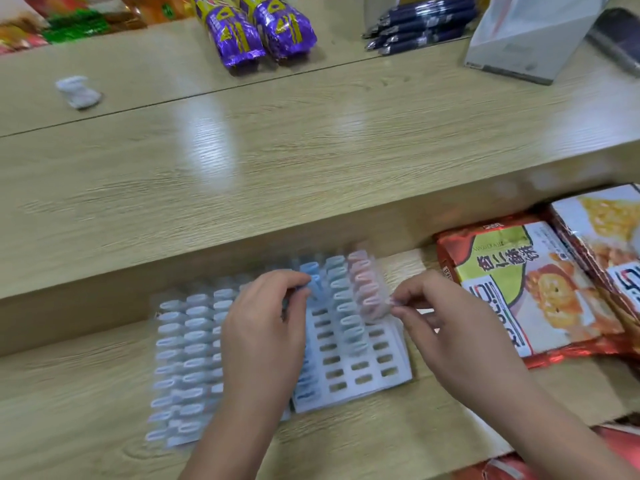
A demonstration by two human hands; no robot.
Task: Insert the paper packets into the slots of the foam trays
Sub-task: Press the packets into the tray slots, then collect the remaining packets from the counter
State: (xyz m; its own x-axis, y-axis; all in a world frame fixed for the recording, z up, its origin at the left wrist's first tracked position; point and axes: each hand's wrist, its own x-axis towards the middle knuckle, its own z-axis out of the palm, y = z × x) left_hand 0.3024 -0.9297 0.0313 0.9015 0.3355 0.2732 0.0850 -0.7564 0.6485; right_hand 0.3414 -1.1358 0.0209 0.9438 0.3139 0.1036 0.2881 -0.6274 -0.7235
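Observation:
Two white foam trays lie side by side on the lower wooden shelf. The left tray (180,362) is filled with pale blue paper packets standing in its slots. The right tray (367,372) holds blue packets (346,306) and a row of pink packets (365,289) at its far end, with several bare slots nearer me. My left hand (263,334) lies over the seam between the trays and pinches a blue packet (313,285) at its fingertips. My right hand (436,320) pinches a small pale packet (398,303) beside the pink row. The picture is blurred.
Orange snack bags (526,289) lie right of the trays. On the upper table stand purple snack packs (256,26), a bundle of dark pens (422,22), a grey box (530,36) and a crumpled white scrap (78,91).

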